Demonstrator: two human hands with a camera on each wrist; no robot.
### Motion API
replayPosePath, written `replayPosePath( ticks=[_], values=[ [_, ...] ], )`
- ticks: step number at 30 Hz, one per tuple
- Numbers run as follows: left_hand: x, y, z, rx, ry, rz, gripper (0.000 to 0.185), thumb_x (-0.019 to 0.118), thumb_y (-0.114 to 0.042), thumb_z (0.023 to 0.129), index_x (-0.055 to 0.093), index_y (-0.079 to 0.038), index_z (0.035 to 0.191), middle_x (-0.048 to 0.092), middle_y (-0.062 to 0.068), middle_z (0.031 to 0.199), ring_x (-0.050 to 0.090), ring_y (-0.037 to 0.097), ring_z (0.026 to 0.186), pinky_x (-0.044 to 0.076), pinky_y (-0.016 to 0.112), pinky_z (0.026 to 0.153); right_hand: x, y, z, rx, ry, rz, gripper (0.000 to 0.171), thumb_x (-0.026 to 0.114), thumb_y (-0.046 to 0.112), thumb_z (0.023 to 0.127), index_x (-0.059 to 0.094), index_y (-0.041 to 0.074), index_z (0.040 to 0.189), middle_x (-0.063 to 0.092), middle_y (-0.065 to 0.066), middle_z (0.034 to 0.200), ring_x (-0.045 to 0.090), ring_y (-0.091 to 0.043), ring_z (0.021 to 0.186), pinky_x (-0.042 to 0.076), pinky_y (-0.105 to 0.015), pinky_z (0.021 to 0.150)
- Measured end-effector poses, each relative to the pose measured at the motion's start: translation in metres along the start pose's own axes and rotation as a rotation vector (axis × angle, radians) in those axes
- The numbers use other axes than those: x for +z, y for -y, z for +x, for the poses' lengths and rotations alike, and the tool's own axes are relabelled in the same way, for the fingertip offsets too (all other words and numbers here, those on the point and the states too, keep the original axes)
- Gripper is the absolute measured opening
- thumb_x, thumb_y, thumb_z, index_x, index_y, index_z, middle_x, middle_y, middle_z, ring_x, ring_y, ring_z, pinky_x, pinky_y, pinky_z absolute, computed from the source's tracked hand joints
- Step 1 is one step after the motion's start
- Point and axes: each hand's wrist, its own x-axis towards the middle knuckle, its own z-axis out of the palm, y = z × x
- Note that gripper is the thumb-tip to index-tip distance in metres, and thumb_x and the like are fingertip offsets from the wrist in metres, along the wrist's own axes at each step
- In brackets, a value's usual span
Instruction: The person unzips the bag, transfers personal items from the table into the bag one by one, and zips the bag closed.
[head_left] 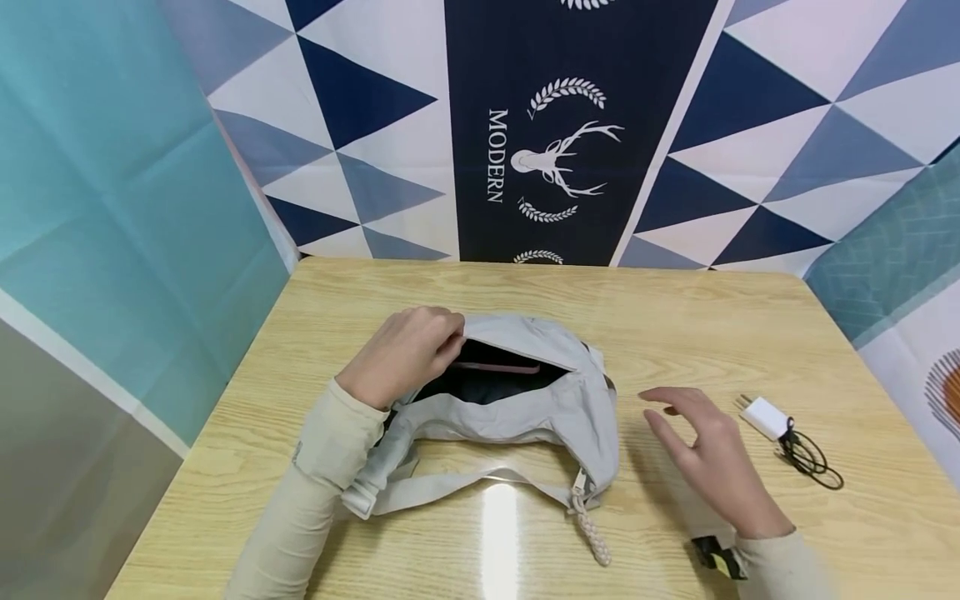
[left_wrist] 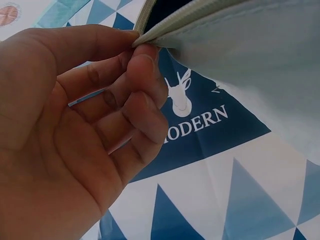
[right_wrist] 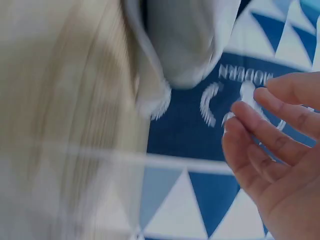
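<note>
A light grey fabric shoulder bag (head_left: 525, 408) lies in the middle of the wooden table (head_left: 675, 317), its mouth open and dark inside. A pink flat object (head_left: 498, 367) shows just inside the opening. My left hand (head_left: 408, 354) pinches the bag's upper edge (left_wrist: 165, 25) between thumb and fingers and lifts it. My right hand (head_left: 708, 454) hovers over the table to the right of the bag with loose, spread fingers (right_wrist: 270, 130), holding nothing. A white charger plug (head_left: 763, 416) with a coiled black cable (head_left: 810, 458) lies just right of that hand.
The bag's strap (head_left: 450, 483) and a braided zipper pull (head_left: 592, 533) trail toward the table's front edge. Patterned blue and white backdrop cloth (head_left: 570, 125) walls in the table at the back and sides. A dark wrist device (head_left: 720, 557) sits on my right sleeve.
</note>
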Motion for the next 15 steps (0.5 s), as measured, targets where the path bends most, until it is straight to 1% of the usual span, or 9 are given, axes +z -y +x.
replayPosePath(
  ticks=[1, 3, 6, 8, 11, 15],
  values=[
    [0.000, 0.000, 0.000, 0.001, -0.001, 0.002, 0.028, 0.058, -0.003, 0.096, 0.056, -0.014, 0.070, 0.045, -0.003, 0.060, 0.041, 0.011, 0.053, 0.036, 0.026, 0.051, -0.003, -0.005, -0.001, 0.029, 0.002, -0.025, 0.031, 0.073, -0.004, 0.085, 0.069, 0.005, 0.115, 0.069, -0.009, 0.111, 0.062, -0.022, 0.098, 0.041, -0.014, 0.087],
    [-0.001, 0.000, 0.000, 0.003, -0.001, 0.002, 0.029, 0.057, -0.004, 0.096, 0.055, -0.014, 0.069, 0.044, -0.003, 0.059, 0.040, 0.011, 0.052, 0.035, 0.026, 0.051, -0.008, -0.013, -0.003, 0.076, 0.013, -0.067, 0.029, 0.072, -0.001, 0.088, 0.069, 0.004, 0.116, 0.069, -0.012, 0.112, 0.062, -0.026, 0.097, 0.044, -0.023, 0.084],
    [-0.002, 0.000, 0.000, 0.003, 0.003, 0.001, 0.029, 0.057, -0.004, 0.096, 0.055, -0.015, 0.069, 0.044, -0.003, 0.060, 0.039, 0.011, 0.052, 0.035, 0.026, 0.051, -0.014, -0.024, -0.006, 0.132, 0.028, -0.103, 0.028, 0.070, 0.002, 0.090, 0.067, 0.001, 0.118, 0.067, -0.018, 0.113, 0.061, -0.034, 0.098, 0.046, -0.040, 0.081],
    [-0.002, 0.000, 0.000, 0.002, 0.004, -0.001, 0.029, 0.057, -0.004, 0.097, 0.055, -0.015, 0.069, 0.044, -0.003, 0.060, 0.039, 0.012, 0.052, 0.034, 0.026, 0.051, -0.019, -0.030, -0.008, 0.169, 0.037, -0.123, 0.028, 0.068, 0.002, 0.091, 0.066, -0.001, 0.119, 0.066, -0.022, 0.114, 0.059, -0.040, 0.097, 0.045, -0.051, 0.080],
    [-0.002, -0.001, 0.000, -0.003, 0.008, -0.003, 0.029, 0.057, -0.005, 0.097, 0.055, -0.015, 0.070, 0.044, -0.003, 0.060, 0.040, 0.012, 0.052, 0.035, 0.026, 0.051, -0.027, -0.041, -0.012, 0.227, 0.039, -0.146, 0.029, 0.067, 0.001, 0.091, 0.064, -0.004, 0.120, 0.063, -0.028, 0.115, 0.055, -0.045, 0.101, 0.042, -0.060, 0.081],
    [-0.002, 0.000, -0.001, -0.006, 0.012, -0.004, 0.029, 0.057, -0.004, 0.097, 0.055, -0.015, 0.070, 0.045, -0.003, 0.060, 0.041, 0.012, 0.052, 0.035, 0.026, 0.051, -0.038, -0.056, -0.020, 0.269, 0.019, -0.168, 0.029, 0.066, -0.003, 0.089, 0.062, -0.008, 0.117, 0.059, -0.034, 0.115, 0.050, -0.052, 0.107, 0.037, -0.065, 0.086]
  ],
)
